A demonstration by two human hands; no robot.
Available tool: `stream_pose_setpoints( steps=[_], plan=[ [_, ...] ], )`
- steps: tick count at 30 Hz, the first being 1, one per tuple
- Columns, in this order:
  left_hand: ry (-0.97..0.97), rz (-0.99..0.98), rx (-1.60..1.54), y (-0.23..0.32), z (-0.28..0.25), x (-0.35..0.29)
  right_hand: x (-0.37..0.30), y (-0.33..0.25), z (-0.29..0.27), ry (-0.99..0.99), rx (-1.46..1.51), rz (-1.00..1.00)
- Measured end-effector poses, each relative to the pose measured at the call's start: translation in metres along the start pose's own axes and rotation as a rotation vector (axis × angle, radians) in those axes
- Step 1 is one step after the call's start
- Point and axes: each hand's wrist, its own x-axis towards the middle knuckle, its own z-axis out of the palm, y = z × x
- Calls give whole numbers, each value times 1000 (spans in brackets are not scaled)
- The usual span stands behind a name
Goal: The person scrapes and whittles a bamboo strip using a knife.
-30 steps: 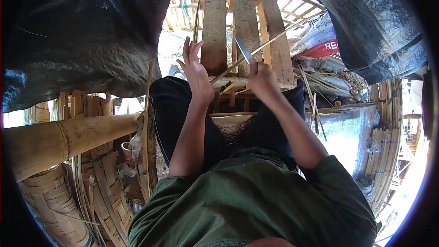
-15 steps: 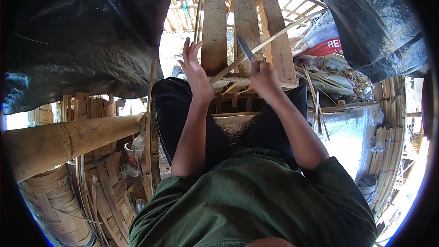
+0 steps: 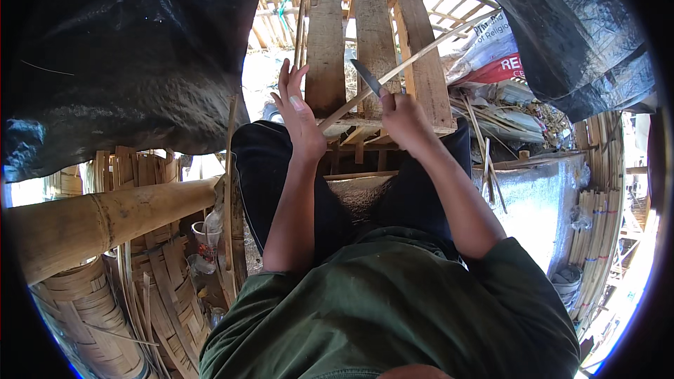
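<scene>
My right hand (image 3: 407, 121) is closed around the handle of a knife (image 3: 366, 76). Its blade points away and to the left, crossing a long pale bamboo strip (image 3: 414, 58). The strip slants from beside my left palm, over a wooden plank stand (image 3: 377, 24), up to the far right. My left hand (image 3: 302, 116) has its fingers raised and stretched out, with the near end of the strip against the heel of the palm. Whether the palm presses on the strip is hard to see. The stand's front edge is between my knees.
A thick bamboo pole (image 3: 119, 216) juts in from the left above woven bamboo pieces (image 3: 91, 309). Black plastic sheeting (image 3: 133, 63) hangs at upper left, another sheet (image 3: 583, 35) at upper right. Bundled bamboo slats (image 3: 597, 245) stand at right; a plastic cup (image 3: 204, 235) is at left.
My right hand and the knife have shifted slightly left and nearer along the strip. My left hand keeps nearly the same pose, its fingers still raised.
</scene>
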Motion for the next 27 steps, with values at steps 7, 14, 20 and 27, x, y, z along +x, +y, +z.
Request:
stream_pose_setpoints(
  steps=[7, 14, 20, 27],
  plan=[
    [21, 53, 6, -3, 0, 2, -6, -11, -7, -95, 23, 89],
    [23, 75, 19, -2, -1, 1, -16, -23, -13, -117, 52, 104],
    [11, 60, -1, -6, -4, -3, -21, -8, 1, -48, -29, -190],
    [-1, 60, -18, -2, 1, 3, -34, 7, 15, -181, 111, -150]
  ],
)
